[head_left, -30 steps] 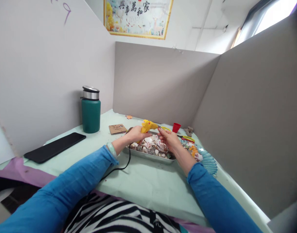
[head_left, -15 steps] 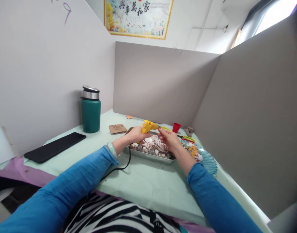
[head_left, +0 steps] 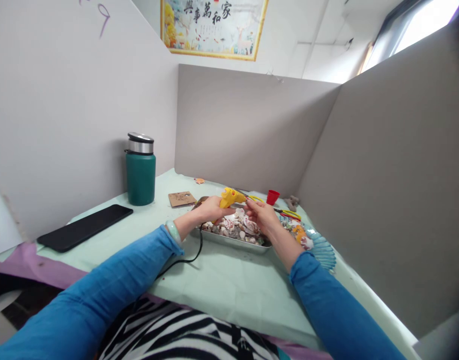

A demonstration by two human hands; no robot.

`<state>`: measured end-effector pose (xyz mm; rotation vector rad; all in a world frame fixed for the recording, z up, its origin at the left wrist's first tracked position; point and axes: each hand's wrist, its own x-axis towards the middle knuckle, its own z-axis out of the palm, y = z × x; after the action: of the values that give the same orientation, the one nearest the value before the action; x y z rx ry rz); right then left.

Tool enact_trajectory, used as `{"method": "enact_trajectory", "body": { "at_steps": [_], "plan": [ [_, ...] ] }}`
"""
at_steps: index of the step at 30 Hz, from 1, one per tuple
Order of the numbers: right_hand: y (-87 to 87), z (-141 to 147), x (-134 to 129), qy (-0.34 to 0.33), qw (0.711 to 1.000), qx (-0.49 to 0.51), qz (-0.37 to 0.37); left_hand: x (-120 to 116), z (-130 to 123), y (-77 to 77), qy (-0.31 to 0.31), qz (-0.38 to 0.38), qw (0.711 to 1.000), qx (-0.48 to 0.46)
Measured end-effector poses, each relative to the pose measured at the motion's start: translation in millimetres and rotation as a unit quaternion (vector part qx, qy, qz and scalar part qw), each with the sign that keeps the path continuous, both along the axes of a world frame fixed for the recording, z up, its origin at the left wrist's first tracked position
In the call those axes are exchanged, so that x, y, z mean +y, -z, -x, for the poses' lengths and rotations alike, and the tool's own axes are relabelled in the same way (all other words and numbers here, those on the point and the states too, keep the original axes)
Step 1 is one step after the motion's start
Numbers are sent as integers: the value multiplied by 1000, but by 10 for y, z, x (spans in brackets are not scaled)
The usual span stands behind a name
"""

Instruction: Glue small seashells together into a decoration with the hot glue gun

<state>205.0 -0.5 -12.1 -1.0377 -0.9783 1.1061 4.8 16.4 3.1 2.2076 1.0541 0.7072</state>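
My left hand (head_left: pixel 213 209) is wrapped round the handle of a yellow hot glue gun (head_left: pixel 231 196), its nozzle pointing right. A black cord (head_left: pixel 199 247) hangs from the gun onto the table. At the nozzle tip, the fingers of my right hand (head_left: pixel 262 215) are pinched together; whatever they hold is too small or hidden to name. Both hands are above a metal tray (head_left: pixel 233 242) heaped with seashells (head_left: pixel 248 225) and small stones. Right of the tray, partly behind my right wrist, a blue scallop-shaped dish (head_left: pixel 323 250) holds more shells and an orange piece.
A green bottle (head_left: pixel 140 177) and a black phone-like slab (head_left: pixel 86 227) are at the left. Behind the tray are a brown card (head_left: pixel 181 199), a red cup (head_left: pixel 273 197) and yellow-handled tools (head_left: pixel 289 215). Grey partitions (head_left: pixel 252 125) enclose the table on three sides.
The glue gun has dipped and shifted very slightly right, its nozzle still at my right fingertips. Otherwise both hands stay nearly where they were.
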Motion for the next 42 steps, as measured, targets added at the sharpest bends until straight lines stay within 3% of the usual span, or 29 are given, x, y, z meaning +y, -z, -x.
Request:
{"method": "enact_trajectory", "body": {
  "at_steps": [42],
  "plan": [
    [28,-17,23,-3,1000,-9,-14,-128,-7,-106,-18,10,1000,-3]
  ]
}}
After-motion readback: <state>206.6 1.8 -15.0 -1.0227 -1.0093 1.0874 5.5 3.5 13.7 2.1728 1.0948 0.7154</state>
